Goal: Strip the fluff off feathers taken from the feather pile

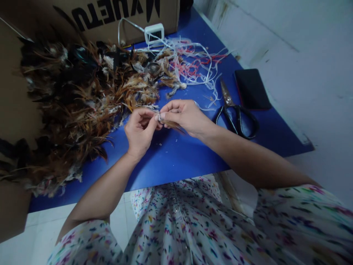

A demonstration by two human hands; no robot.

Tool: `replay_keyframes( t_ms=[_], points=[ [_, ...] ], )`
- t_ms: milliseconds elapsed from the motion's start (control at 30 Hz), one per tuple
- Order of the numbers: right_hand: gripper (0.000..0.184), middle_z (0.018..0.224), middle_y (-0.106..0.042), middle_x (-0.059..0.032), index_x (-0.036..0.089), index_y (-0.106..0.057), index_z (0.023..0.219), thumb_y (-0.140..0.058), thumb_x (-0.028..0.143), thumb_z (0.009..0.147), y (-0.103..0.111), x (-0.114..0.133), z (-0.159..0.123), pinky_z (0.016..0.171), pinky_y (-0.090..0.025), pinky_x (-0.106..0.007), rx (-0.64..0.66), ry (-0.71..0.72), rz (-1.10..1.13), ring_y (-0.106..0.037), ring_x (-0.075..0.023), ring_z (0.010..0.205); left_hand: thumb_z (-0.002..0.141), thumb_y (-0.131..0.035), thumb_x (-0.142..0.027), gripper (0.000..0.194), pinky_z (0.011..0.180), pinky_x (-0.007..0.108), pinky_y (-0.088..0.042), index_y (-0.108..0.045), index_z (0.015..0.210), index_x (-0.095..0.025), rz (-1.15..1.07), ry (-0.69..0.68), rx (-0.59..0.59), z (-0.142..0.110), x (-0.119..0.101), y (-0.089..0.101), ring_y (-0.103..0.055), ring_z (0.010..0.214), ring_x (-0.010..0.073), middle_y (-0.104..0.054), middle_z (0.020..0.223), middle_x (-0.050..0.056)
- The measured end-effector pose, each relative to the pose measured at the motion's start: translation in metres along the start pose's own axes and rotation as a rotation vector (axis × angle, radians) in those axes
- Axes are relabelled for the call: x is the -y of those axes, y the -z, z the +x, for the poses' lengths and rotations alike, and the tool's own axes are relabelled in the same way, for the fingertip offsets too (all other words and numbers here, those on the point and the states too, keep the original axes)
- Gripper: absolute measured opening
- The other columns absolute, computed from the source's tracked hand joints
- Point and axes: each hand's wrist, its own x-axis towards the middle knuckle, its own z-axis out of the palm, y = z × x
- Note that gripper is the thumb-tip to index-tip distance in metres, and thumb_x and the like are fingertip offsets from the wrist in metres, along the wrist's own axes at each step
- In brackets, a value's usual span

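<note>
A small brown feather bunch (175,126) is pinched between my two hands, above the blue table. My left hand (142,127) grips its pale quill end with thumb and fingertips. Close against it, my right hand (186,116) holds the same bunch with thumb and forefinger, and the brown tips stick out below the palm. The exact point where the fingertips meet is partly hidden. A large pile of brown and black feathers (91,92) lies just left of and beyond my left hand.
Black-handled scissors (238,117) lie right of my hands, beside a dark phone-like slab (252,89). Tangled white and red ties (193,66) and a small white device (154,34) lie at the back. A cardboard box (124,22) stands behind; a wall (303,73) borders the right.
</note>
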Motion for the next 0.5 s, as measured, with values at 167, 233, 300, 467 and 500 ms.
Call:
replay_keyframes(
  t_ms=[167,233,300,467,500],
  points=[
    [0.033,0.060,-0.069,-0.0004,0.016,-0.061,0.071,-0.091,0.027,0.065,-0.0007,0.0024,-0.0003,0.044,-0.044,-0.018,0.018,-0.037,0.024,-0.060,-0.0084,0.050,0.078,-0.081,-0.045,0.035,0.057,0.022,-0.059,-0.060,0.091,-0.021,0.049,-0.003,-0.023,0.0007,0.0023,0.0017,-0.069,0.061,0.0100,-0.070,0.078,-0.003],
    [0.033,0.058,-0.067,0.0006,0.016,-0.061,0.069,-0.091,0.029,0.066,-0.0008,0.0030,-0.0008,0.040,-0.040,-0.018,0.030,-0.048,0.019,-0.057,-0.0074,0.047,0.078,-0.081,-0.045,0.034,0.059,0.022,-0.059,-0.061,0.091,-0.021,0.064,-0.018,-0.028,0.0014,0.0024,0.0024,-0.070,0.066,0.0109,-0.071,0.079,-0.002],
    [0.033,0.055,-0.064,0.0020,0.016,-0.062,0.069,-0.091,0.032,0.067,-0.0006,0.0031,-0.0013,0.038,-0.037,-0.018,0.045,-0.044,0.011,-0.053,-0.0063,0.044,0.079,-0.081,-0.045,0.034,0.061,0.022,-0.059,-0.061,0.091,-0.020,0.071,-0.030,-0.030,0.0020,0.0025,0.0029,-0.071,0.069,0.0115,-0.071,0.080,-0.001],
    [0.033,0.052,-0.062,0.0030,0.015,-0.066,0.067,-0.092,0.035,0.064,-0.0004,0.0022,-0.0020,0.038,-0.036,-0.019,0.022,-0.032,0.004,-0.049,-0.0057,0.043,0.078,-0.081,-0.047,0.035,0.065,0.023,-0.060,-0.062,0.091,-0.021,0.092,-0.018,-0.038,0.0021,0.0043,0.0035,-0.073,0.074,0.0130,-0.073,0.083,0.000],
    [0.033,0.053,-0.062,0.0028,0.015,-0.067,0.067,-0.092,0.035,0.063,-0.0006,0.0019,-0.0020,0.039,-0.037,-0.019,0.020,-0.036,0.008,-0.049,-0.0058,0.044,0.078,-0.081,-0.046,0.035,0.066,0.024,-0.061,-0.062,0.092,-0.020,0.093,-0.018,-0.041,0.0019,0.0049,0.0036,-0.073,0.075,0.0132,-0.074,0.083,0.000]
  ],
)
